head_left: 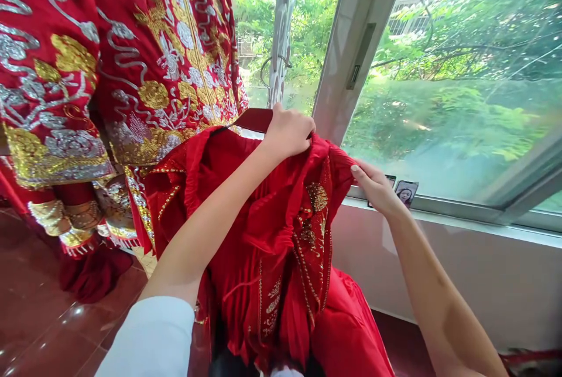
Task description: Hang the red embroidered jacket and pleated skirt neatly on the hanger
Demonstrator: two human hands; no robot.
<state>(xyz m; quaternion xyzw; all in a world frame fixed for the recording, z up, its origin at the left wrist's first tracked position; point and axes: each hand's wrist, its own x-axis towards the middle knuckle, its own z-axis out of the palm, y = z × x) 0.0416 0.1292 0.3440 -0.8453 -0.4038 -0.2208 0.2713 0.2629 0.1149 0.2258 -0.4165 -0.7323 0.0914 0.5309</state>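
The red garment (pixel 267 219) is hanging in front of me, spreading below my left hand (pixel 290 131) and reaching across to my right hand (pixel 373 187), with beaded gold trim (pixel 318 195) running down its front. My left hand is curling closed over the dark red hanger (pixel 252 120) at the neckline, its fingertips mostly hiding from me. My right hand is pinching the garment's shoulder edge, thumb showing on top. A metal hook (pixel 266 72) is rising just above the hanger. To the left, embroidered red jackets (pixel 175 61) are hanging above the dark red tiled floor (pixel 39 301). Near my right wrist, a phone-like rectangle (pixel 406 192) is leaning by the window sill (pixel 483 226), and green foliage (pixel 461 113) is filling the panes.
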